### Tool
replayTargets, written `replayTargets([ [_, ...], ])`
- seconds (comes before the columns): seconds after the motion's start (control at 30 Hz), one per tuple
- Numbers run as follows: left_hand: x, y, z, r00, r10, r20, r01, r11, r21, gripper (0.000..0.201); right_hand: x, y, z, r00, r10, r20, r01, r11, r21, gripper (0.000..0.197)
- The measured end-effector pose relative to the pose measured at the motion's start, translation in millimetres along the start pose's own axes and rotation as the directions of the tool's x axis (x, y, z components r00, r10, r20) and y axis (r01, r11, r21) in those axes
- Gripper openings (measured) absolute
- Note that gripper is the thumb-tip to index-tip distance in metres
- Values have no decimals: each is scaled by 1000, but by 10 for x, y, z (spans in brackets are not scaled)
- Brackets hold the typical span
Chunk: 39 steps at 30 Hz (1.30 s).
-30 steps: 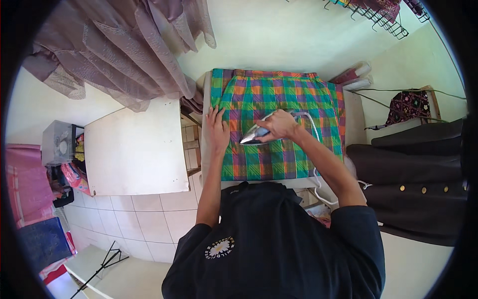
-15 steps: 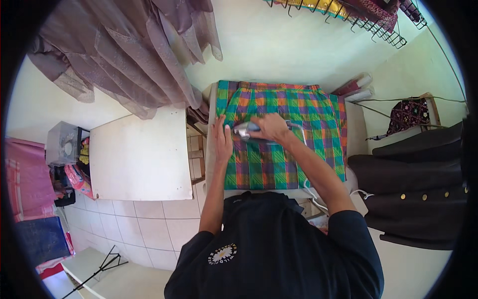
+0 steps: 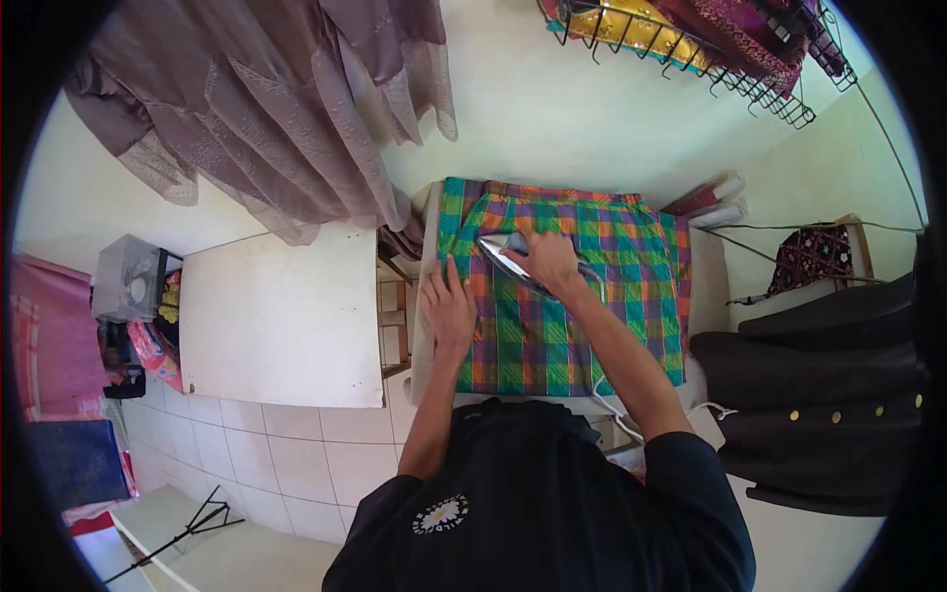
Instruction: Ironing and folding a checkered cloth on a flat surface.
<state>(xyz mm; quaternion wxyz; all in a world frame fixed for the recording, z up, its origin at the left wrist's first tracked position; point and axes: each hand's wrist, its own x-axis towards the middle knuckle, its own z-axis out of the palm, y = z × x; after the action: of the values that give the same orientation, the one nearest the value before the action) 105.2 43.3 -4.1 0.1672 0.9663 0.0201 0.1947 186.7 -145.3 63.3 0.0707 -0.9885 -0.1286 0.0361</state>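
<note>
A plaid cloth in green, orange and purple [image 3: 592, 335], with a gathered band along its far edge, lies spread over a pale padded board [image 3: 712, 281]. My right hand [image 3: 548, 262] is wrapped round the handle of a clothes iron [image 3: 510, 261]. The iron's pointed tip faces far left, and its shiny side shows; whether the whole soleplate touches the cloth I cannot tell. Flat on the cloth's left edge rests my left hand [image 3: 450, 308], fingers spread, just nearer to me than the iron's tip. A white cord [image 3: 614, 403] runs beneath my right forearm.
A white tabletop [image 3: 281, 326] stands to the left, with a clear plastic box [image 3: 126, 278] beyond it. Mauve curtains [image 3: 266, 109] hang at the far left. On the right hangs a dark buttoned garment [image 3: 819, 395]. A black wire rack [image 3: 681, 57] holds fabrics above.
The iron has turned so its tip points farther away and its side shows. My left hand has slid nearer to me along the cloth's edge. The whole view has shifted slightly.
</note>
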Motion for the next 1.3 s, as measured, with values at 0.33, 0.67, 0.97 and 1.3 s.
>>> replayTargets([
  [0.33, -279, 149, 81, 965, 160, 209, -166, 986, 11, 66, 260, 107, 20, 1000, 5, 20, -5, 1000, -31, 69],
  [0.67, 345, 447, 213, 989, 93, 114, -19, 849, -528, 41, 389, 143, 28, 997, 66, -31, -65, 997, 40, 73],
  [0.97, 684, 328, 789, 979, 169, 110, -38, 690, -723, 53, 73, 149, 28, 985, 168, -50, -162, 982, 101, 51],
  [1.3, 734, 459, 818, 961, 238, 141, -185, 931, -315, 58, 39, 453, 55, 945, 297, -138, -278, 950, 142, 54],
])
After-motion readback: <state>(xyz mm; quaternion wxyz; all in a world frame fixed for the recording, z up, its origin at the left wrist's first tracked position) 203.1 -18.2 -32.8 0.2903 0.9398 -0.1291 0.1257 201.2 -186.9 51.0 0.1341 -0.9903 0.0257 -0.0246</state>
